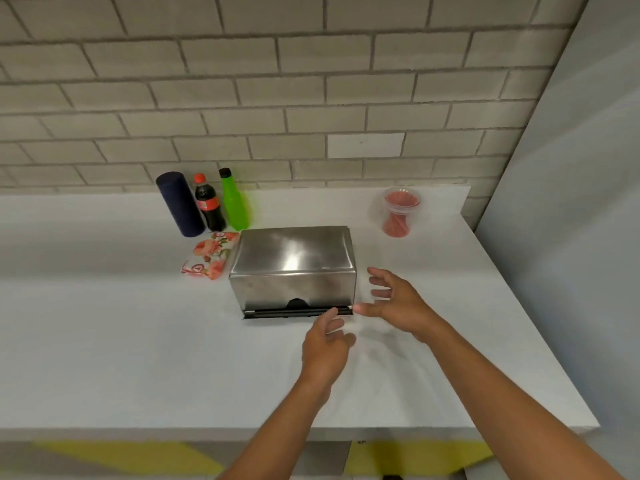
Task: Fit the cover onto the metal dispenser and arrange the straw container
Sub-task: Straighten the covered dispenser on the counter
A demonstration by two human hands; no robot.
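White counter (104, 341) carries the metal dispenser (294, 268), cover apparently seated, long axis left-right. Straw container (398, 213) stands well apart, behind-right. Right hand (398, 306) is nearer it, fingers spread, empty. Left hand (325, 344), loosely curled, touches the dispenser's front edge.

Glossy brushed-metal dispenser (294, 261) on a smooth matt white counter (104, 341).
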